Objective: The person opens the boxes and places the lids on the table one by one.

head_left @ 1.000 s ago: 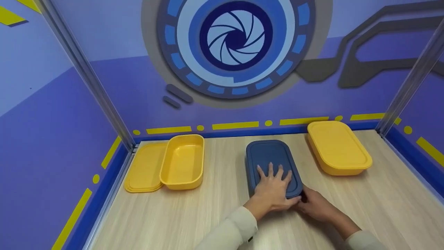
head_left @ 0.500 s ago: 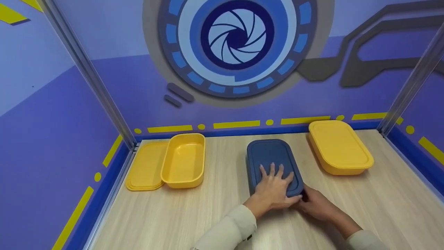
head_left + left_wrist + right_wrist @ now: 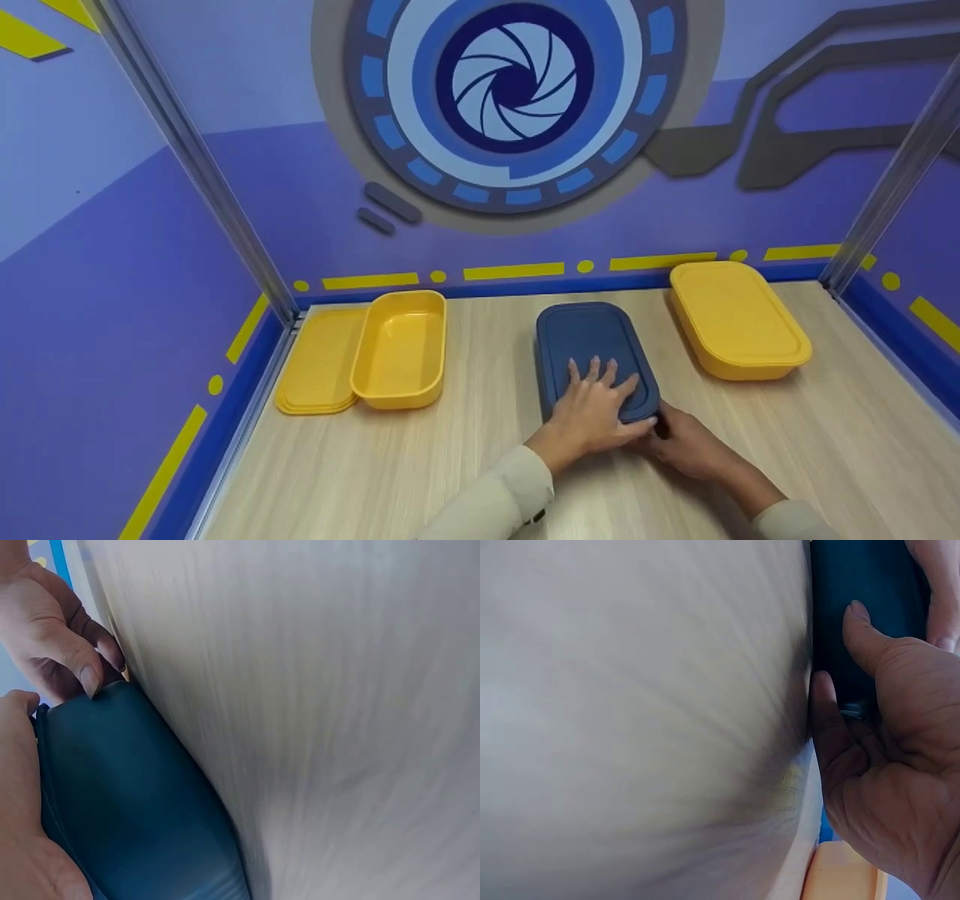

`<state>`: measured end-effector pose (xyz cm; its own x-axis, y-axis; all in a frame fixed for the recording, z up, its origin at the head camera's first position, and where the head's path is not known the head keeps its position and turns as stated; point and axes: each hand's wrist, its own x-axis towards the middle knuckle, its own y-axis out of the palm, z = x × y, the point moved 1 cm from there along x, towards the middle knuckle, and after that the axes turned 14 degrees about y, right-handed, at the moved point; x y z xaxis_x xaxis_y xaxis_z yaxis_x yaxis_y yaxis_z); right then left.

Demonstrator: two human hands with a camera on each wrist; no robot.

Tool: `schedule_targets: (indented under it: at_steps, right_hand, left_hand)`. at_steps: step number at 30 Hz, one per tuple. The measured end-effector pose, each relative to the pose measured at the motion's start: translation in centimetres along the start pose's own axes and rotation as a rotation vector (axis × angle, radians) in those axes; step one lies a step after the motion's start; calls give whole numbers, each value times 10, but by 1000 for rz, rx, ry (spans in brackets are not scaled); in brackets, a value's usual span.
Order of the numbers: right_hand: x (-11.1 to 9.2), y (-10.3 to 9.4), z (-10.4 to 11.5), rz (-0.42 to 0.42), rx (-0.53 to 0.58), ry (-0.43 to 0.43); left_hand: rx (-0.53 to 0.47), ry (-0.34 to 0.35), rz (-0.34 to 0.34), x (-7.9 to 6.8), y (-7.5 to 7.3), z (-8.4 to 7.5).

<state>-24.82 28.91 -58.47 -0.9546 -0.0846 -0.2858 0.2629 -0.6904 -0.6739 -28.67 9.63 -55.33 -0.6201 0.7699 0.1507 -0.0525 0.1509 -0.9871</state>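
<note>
A dark blue lidded food container (image 3: 585, 330) stands on the table at the middle in the head view, its long side running away from me. My left hand (image 3: 592, 412) rests on the near part of its lid with fingers spread, the thumb reaching over the near edge. At the near right corner my right hand (image 3: 690, 446) grips the container. In the right wrist view, the right thumb lies along its near wall (image 3: 866, 577) and the other fingers curl around the corner. The left wrist view shows the container's side (image 3: 142, 787) close against the table.
An uncovered yellow container (image 3: 397, 349) sits at the left, overlapping a yellow lid (image 3: 319, 360) beside it. A lidded yellow container (image 3: 739, 319) stands at the back right. Printed panels (image 3: 510, 247) wall the wooden table (image 3: 375, 480) at the back and sides.
My left fingers have shifted slightly to the right over the blue lid. The right hand keeps its grip at the corner, and the containers stay in place.
</note>
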Motion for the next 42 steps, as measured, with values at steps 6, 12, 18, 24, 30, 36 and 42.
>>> schedule_targets:
  at_steps: [6, 12, 18, 24, 30, 36, 42]
  right_hand:
    - [1, 0, 0, 13, 21, -12]
    - [3, 0, -1, 6, 37, 22]
    - [1, 4, 4, -45, 73, 0]
    - [-3, 6, 7, -119, 104, -25]
    - [-4, 8, 7, -112, 150, -35]
    - [-4, 4, 12, -99, 150, -40]
    - [-2, -1, 19, -45, 194, -61]
  left_hand:
    - [-16, 6, -26, -2, -1, 0]
    - [-25, 29, -55, -3, -2, -1]
    - [-16, 36, -88, -6, -2, -1]
    - [67, 55, -102, -8, -2, -4]
    - [60, 56, -112, -9, -1, -7]
    - [41, 56, -122, -9, -2, -7]
    - [29, 68, -162, -10, -4, -8]
